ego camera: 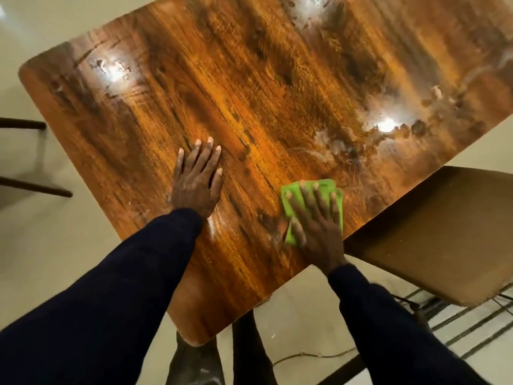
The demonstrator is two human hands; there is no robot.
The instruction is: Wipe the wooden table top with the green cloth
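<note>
The glossy wooden table top fills most of the view, turned at an angle. A folded green cloth lies flat near the table's right edge. My right hand presses on it with straight, spread fingers, covering most of the cloth. My left hand rests flat on the bare wood to the left, fingers straight. White smears and streaks show on the wood beyond the cloth and toward the far right.
A brown chair seat juts out from under the table's right edge. Dark chair legs stand at the left. Cables run over the pale floor at lower right. My legs show below the near table corner.
</note>
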